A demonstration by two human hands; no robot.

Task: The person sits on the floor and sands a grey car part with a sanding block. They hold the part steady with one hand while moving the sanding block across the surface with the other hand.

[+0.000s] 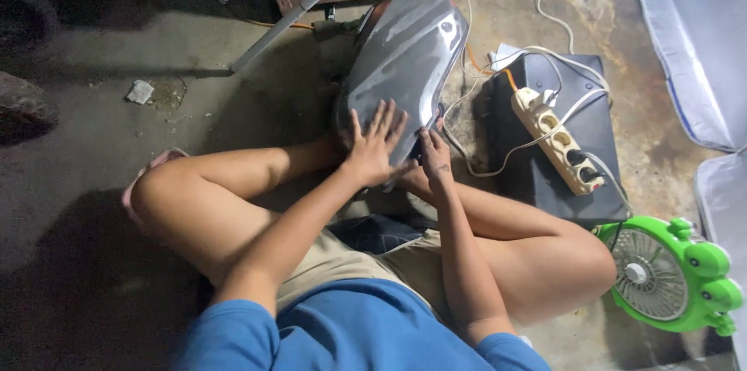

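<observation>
Right — power strip [562, 140], cables [498, 75]

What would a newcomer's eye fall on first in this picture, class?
First, the glossy dark grey curved metal panel at centre, with the left hand flat on it and the right hand at its lower edge. Next, the bright green plastic fan at lower right, below a cream power strip.

Glossy dark grey curved panel [405, 60] stands tilted on floor.

Stained concrete floor [194, 114], dimly lit, with a green fan [669, 274] at right
</observation>
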